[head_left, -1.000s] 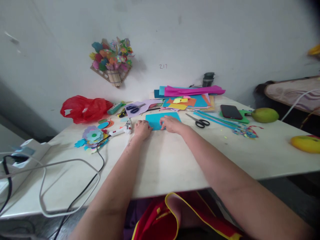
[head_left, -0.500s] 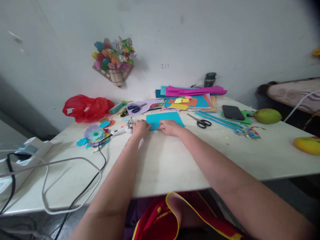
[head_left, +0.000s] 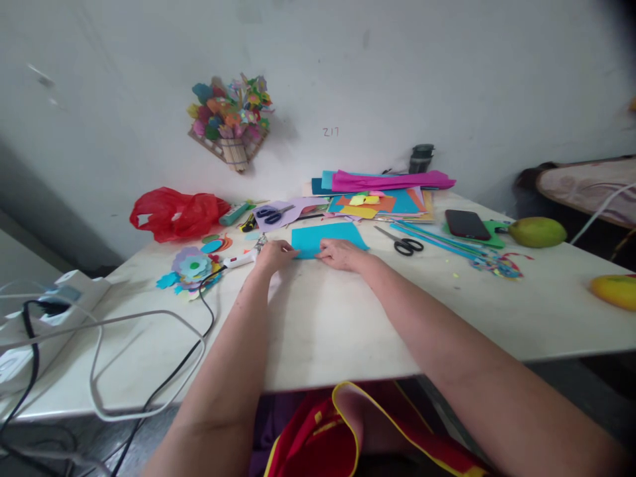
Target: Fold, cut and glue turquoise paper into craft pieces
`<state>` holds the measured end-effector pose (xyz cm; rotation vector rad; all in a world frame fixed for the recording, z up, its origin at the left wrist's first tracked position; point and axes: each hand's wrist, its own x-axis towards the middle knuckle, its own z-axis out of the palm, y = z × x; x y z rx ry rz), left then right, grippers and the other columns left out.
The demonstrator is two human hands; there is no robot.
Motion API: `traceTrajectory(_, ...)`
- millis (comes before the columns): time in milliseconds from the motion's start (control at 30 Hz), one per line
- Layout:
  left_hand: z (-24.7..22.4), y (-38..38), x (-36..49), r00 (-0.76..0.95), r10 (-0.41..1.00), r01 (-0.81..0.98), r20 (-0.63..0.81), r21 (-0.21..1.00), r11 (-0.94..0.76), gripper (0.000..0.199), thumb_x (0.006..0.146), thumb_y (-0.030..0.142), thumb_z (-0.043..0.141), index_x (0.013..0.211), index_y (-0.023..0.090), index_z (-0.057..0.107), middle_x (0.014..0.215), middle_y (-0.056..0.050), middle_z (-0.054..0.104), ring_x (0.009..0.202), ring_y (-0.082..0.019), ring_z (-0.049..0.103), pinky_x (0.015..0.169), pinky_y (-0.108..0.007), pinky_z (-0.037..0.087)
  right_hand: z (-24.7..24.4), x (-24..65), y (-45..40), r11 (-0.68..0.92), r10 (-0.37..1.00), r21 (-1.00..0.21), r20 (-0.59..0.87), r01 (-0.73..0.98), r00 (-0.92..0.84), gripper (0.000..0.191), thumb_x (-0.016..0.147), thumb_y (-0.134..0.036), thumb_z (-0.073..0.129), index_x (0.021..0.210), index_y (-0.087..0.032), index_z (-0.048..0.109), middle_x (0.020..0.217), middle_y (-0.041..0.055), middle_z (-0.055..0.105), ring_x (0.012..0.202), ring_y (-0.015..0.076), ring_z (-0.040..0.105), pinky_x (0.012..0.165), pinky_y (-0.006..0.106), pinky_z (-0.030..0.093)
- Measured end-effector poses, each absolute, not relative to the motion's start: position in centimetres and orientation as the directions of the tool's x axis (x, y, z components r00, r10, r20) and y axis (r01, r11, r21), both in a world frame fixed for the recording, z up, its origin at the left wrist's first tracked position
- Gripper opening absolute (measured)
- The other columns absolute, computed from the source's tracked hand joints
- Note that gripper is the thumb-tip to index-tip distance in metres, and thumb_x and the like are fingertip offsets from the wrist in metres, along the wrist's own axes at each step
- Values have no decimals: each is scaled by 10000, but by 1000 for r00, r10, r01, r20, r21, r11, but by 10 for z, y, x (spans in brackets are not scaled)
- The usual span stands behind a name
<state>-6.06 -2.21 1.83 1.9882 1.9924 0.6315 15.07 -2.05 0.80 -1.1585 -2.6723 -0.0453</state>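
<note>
A sheet of bright blue paper lies on the table in front of me. At its near left corner, my left hand has its fingers bent and closed on the edge. My right hand is closed with the fingertips on the near edge, right of the middle. A white glue gun with a black cord lies just left of my left hand. Black-handled scissors rest to the right of the sheet. The undersides of both hands are hidden.
Paper flowers are piled at left, near a red plastic bag and a power strip with looping cables. Stacked coloured paper lies behind. Blue paper strips, a phone and a green mango are on the right.
My left hand has shifted slightly left and turned, showing a gap between thumb and fingers. The right hand stays at the near edge. The whole view has drifted a little.
</note>
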Motion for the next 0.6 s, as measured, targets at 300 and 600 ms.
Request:
traceTrajectory(300,7,-20,-65,19,994,858,107,509,-72,262,664,454,633,748,209,674,586,4,615,572,-133,549,538,-232,402,5,151,-19,678,729,-119,231,725,-644,266,879,-253,458,1010,-228,688,1122,67,585,892,161,555,708,241,378)
traceTrajectory(600,10,-19,-64,42,996,909,80,411,-71,249,682,443,609,745,211,670,667,-10,634,634,-144,547,561,-239,385,-8,155,-6,698,714,-184,256,692,-652,290,841,-388,516,1030,-243,681,1108,60,576,876,164,561,718,249,393)
